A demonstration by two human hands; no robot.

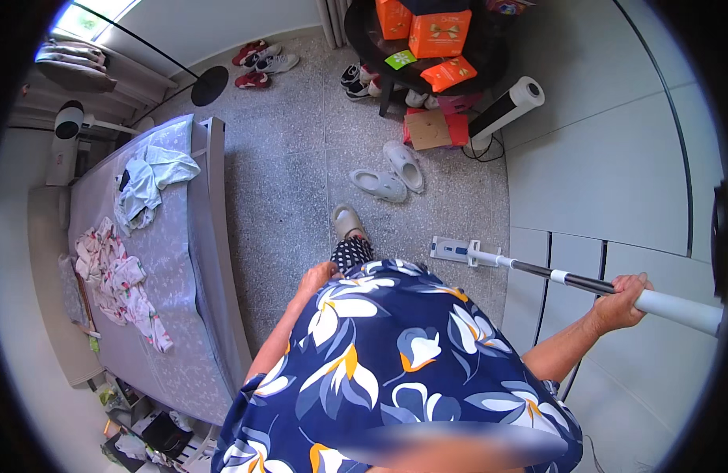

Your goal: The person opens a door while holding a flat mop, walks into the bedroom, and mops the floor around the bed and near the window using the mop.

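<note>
My right hand (623, 303) is closed around the pole of a flat mop (532, 268), out to the right of my body. The mop's rectangular head (451, 249) lies on the speckled floor ahead and to my right, beside the cabinet fronts. Down at my left side hangs my left hand (318, 278), close to my dotted trouser leg (351, 253). Its fingers are partly hidden, so I cannot tell whether they are closed. One beige slipper (348, 221) shows on my foot.
Grey clogs (378, 185) lie ahead on the floor (281, 195). A bed (169, 248) with crumpled clothes (118, 272) runs along the left. Beyond are a round black table (364, 35) with orange packages (440, 34), a white tower appliance (521, 100), a cardboard piece (429, 129) and several shoes (269, 62).
</note>
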